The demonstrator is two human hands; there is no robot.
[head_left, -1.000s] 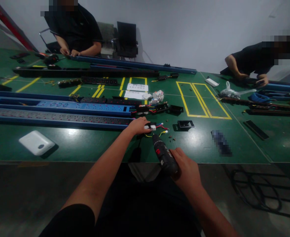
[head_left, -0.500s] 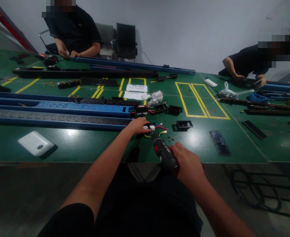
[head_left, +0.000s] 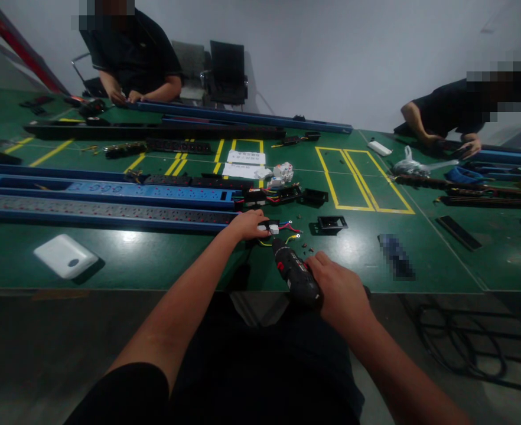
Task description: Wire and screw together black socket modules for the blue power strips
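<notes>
Left hand (head_left: 248, 225) curled, apparently pinching the connector (head_left: 273, 228) just off the end of the power strip (head_left: 154, 213); fingertips partly hidden. Right hand (head_left: 341, 288) wrapped firmly around the drill (head_left: 295, 273), its tip close beside the connector.

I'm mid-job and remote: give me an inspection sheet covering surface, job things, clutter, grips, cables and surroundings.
Surface: green table, marked with yellow lines.
Job things: drill aimed at a small black-and-white block; contact too small to tell. Socket strip beyond the left wrist.
Clutter: small parts near the drill, black frame, white box.
Grips: left grip on the block; right grip around the drill.
Cables: wires with ring ends beside the block.
Surroundings: co-worker and second co-worker across the table; chair.
</notes>
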